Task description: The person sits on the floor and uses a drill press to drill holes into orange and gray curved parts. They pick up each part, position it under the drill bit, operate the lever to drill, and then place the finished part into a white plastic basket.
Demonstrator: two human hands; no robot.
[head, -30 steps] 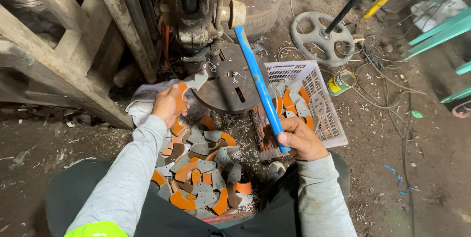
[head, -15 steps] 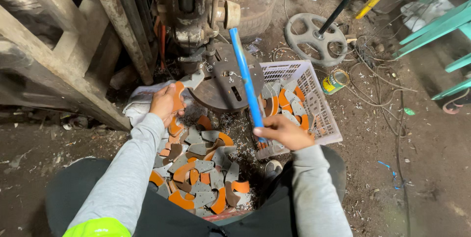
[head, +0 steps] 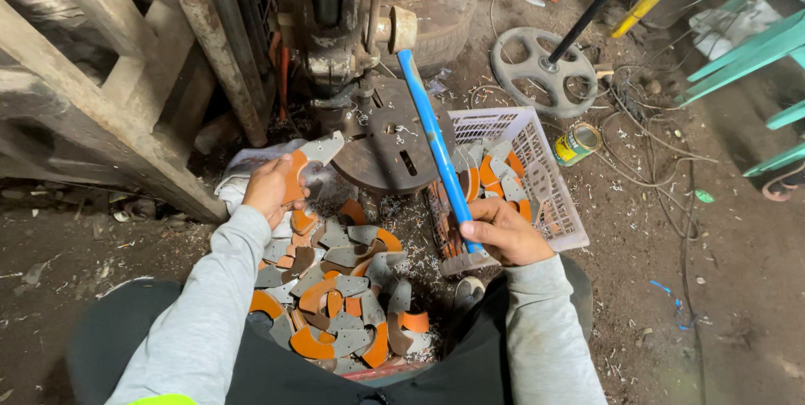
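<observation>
My left hand [head: 270, 189] grips a curved orange-and-grey metal piece [head: 303, 162] and holds it just left of the round drill press table [head: 387, 143]. My right hand [head: 501, 231] is closed around the lower end of the long blue lever handle [head: 434, 141], which runs up to the rusty drill press [head: 345, 28]. Below my hands lies a heap of several curved grey and orange pieces [head: 337, 304], between my knees.
A white plastic basket [head: 547, 172] with more curved pieces stands right of the drill press table. A tin can [head: 575, 144], a grey wheel [head: 541, 70], tangled wires and teal chair legs [head: 746, 44] lie to the right. Wooden beams [head: 101, 111] slant at the left.
My left hand has lifted an orange-and-grey piece from the heap toward the drill press table. My right hand stays on the blue handle, whose angle has shifted slightly.
</observation>
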